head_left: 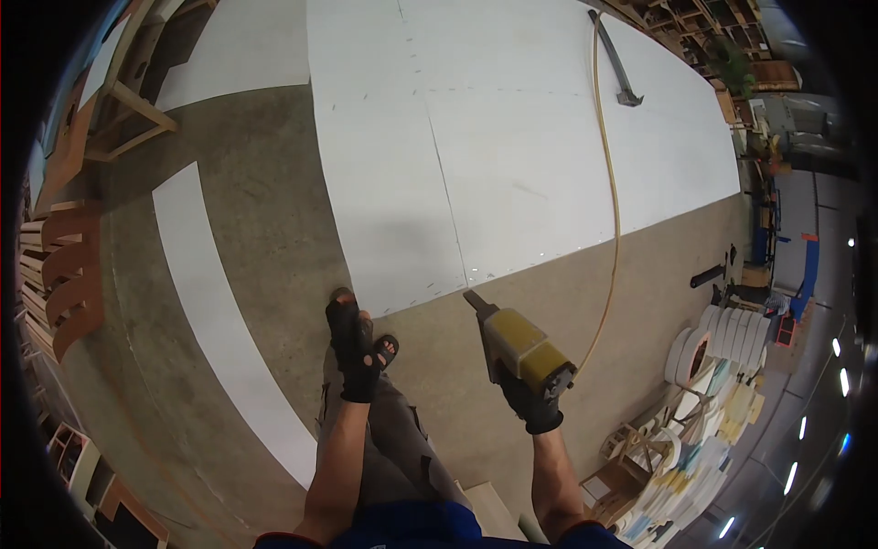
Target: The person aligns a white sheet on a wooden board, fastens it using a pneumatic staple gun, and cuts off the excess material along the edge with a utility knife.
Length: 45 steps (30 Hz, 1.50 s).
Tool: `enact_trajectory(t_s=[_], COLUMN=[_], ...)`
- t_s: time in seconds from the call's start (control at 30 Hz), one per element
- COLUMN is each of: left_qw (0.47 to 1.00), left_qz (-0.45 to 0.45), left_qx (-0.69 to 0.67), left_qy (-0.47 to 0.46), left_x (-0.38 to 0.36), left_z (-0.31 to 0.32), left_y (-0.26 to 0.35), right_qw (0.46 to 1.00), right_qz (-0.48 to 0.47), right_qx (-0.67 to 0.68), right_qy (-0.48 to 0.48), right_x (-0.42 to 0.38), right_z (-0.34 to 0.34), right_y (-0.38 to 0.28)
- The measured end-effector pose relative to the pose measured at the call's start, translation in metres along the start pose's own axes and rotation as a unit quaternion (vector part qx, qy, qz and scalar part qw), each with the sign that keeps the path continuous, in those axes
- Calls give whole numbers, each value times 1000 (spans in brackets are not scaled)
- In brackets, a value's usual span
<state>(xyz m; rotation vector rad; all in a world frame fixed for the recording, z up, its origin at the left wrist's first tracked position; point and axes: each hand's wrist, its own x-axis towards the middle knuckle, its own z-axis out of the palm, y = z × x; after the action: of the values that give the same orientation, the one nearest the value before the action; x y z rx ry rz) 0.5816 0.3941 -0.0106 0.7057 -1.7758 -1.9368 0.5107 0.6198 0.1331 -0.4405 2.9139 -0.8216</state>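
My right hand (528,400), in a black fingerless glove, grips a yellow-and-black air nail gun (529,346). The gun's nose points up and left, close to the front edge of a large white sheet (521,174). A yellowish air hose (615,220) runs from the back of the gun up across this sheet. In front of my legs is my left hand (355,343), gloved the same way, near the sheet's lower left corner. Its fingers look curled, and what they hold, if anything, is hidden. It overlaps my sandalled foot.
A dark metal bar with a flared end (624,78) lies on the sheet's far right. A long white strip (215,293) lies on the concrete floor (261,201) to my left. Wooden frames (128,119) stand at the left; stacked cut pieces (695,457) fill the right side.
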Motion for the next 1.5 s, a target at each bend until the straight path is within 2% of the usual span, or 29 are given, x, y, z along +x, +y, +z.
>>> enact_trajectory(t_s=[0.03, 0.07, 0.13, 0.17, 0.23, 0.27, 0.33, 0.4, 0.43, 0.5, 0.57, 0.6, 0.63, 0.67, 0.7, 0.77, 0.87, 0.9, 0.97, 1.0, 1.07, 1.23, 1.27, 1.33, 1.37, 1.43, 1.5], left_qw=[997, 997, 993, 993, 977, 976, 946, 889, 880, 881, 894, 892, 885, 875, 873, 871, 891, 891, 884, 885, 883, 887, 887, 897, 907, 905, 903], left_qz=[-20, -19, -100, -102, -80, -82, -255, -155, -196, -212, -229, -229, -190, -152, -154, -163, -123, -127, -158, -161, -204, -205, -197, -188, -169, -186, -200], left_qx=[-74, -73, -4, -4, 160, 161, 179, 407, 403, 399, 364, 369, 401, 432, 433, 439, 401, 399, 414, 413, 399, 394, 399, 382, 368, 367, 366], left_qy=[-17, -11, 57, 61, 116, 121, 90, 140, 158, 142, 127, 130, 143, 158, 164, 148, 175, 173, 147, 145, 142, 123, 124, 119, 117, 108, 100], left_x=[0, 1, 5, 11, 41, 57, 92, 101, 102, 96, 102, 100, 100, 100, 99, 102, 102, 103, 106, 108, 110, 112, 111, 119, 122, 120, 121], left_z=[-1, 0, 4, 7, 15, 22, 41, 57, 61, 65, 71, 71, 73, 74, 73, 72, 71, 71, 69, 69, 67, 62, 61, 61, 61, 58, 58], left_y=[-2, -4, -3, -6, -11, 12, 75, 47, 53, 66, 78, 80, 79, 79, 79, 78, 69, 69, 72, 71, 68, 56, 52, 64, 69, 68, 69], right_qw=[1000, 998, 997, 994, 992, 989, 987, 991, 990, 992, 992, 990, 986, 988, 987, 988, 989, 983, 986, 984, 985, 982, 982, 969, 968, 993, 988], right_qz=[-4, -36, -53, -61, -18, 32, 23, -75, -106, -63, -66, -52, -43, -64, -68, -137, -120, -147, -74, 39, 58, 102, 105, 179, 184, 69, 102], right_qx=[-14, -53, -37, -39, 37, 54, 96, 36, 7, 38, 48, 57, 65, 82, 85, 48, 86, 109, 152, 159, 153, 155, 148, 129, 123, 83, 95], right_qy=[-1, -21, -46, -86, -115, -134, -131, -102, -96, -104, -94, -120, -145, -116, -119, -59, -34, 11, -5, -70, -62, -43, -47, -114, -117, -44, -60], right_x=[1, 2, 19, 26, 48, 64, 82, 96, 101, 98, 103, 103, 108, 113, 121, 147, 187, 206, 227, 234, 248, 284, 289, 299, 299, 296, 294], right_z=[-9, -18, -40, -51, -64, -73, -74, -65, -61, -51, -41, -40, -38, -37, -36, -32, -21, -23, -3, 2, 10, 22, 23, 24, 30, 43, 43], right_y=[-1, 5, 0, 3, 8, -7, -2, 10, 10, 11, 13, 15, 15, 14, 9, 2, -13, -35, -32, -37, -49, -80, -83, -91, -83, -73, -70])
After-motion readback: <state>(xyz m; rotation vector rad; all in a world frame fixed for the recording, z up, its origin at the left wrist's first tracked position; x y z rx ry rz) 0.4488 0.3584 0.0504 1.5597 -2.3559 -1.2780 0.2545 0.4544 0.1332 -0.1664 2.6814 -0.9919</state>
